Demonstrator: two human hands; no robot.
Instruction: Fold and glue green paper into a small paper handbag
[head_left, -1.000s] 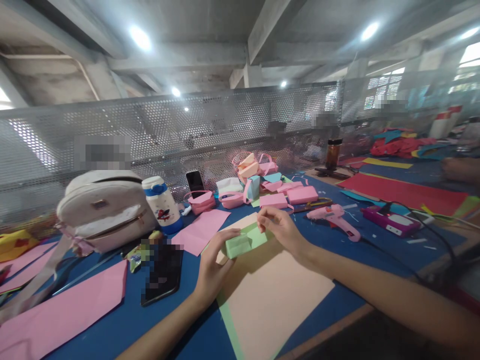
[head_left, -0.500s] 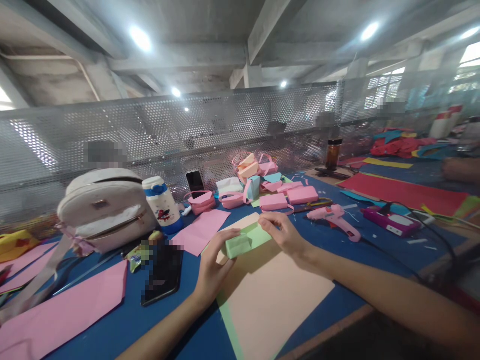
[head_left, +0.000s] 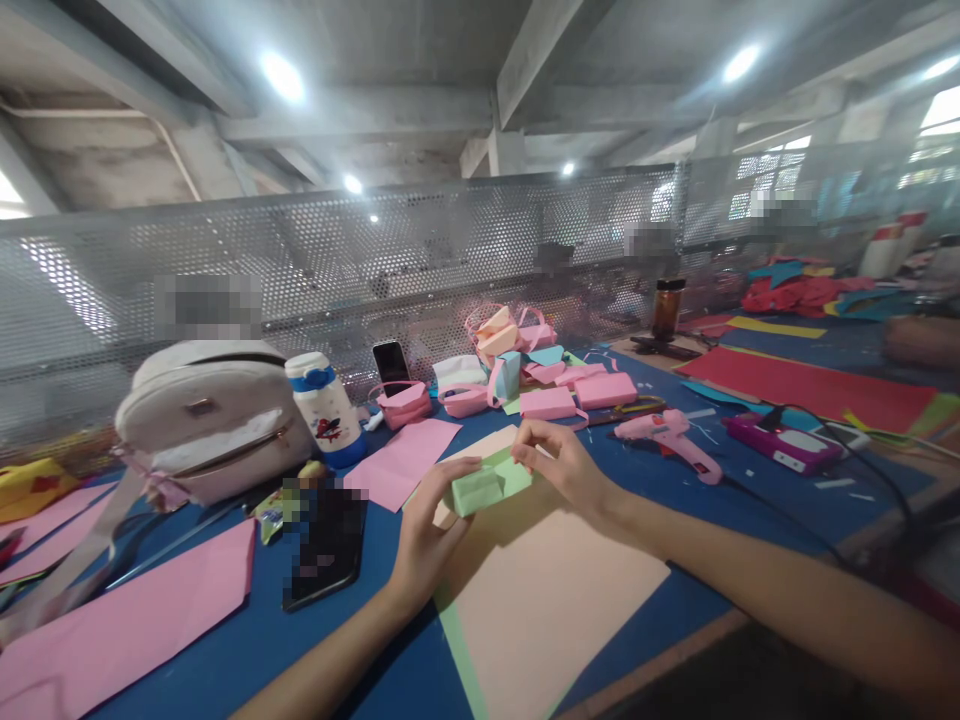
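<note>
A small folded box of light green paper (head_left: 480,490) is held up between my two hands, above a large peach paper sheet (head_left: 555,600). My left hand (head_left: 431,530) closes round its left end, thumb below and fingers over the top. My right hand (head_left: 559,465) pinches the flap at its right side with curled fingers. Green paper (head_left: 459,650) shows along the left edge beneath the peach sheet. Beyond my hands lie several small pink paper bags (head_left: 547,403), and a pink glue gun (head_left: 667,435) rests to the right.
On the left are a white backpack (head_left: 206,420), a bottle (head_left: 326,410), a dark phone (head_left: 330,550) and pink paper (head_left: 142,620). Another phone (head_left: 391,365) leans at the back. To the right sit a purple power strip (head_left: 784,443) with a cable, red paper (head_left: 810,385) and a brown jar (head_left: 667,310).
My right hand has shifted slightly left, its fingers curling further over the flap, which now looks shorter and folded inward. My left hand keeps its hold on the green paper box.
</note>
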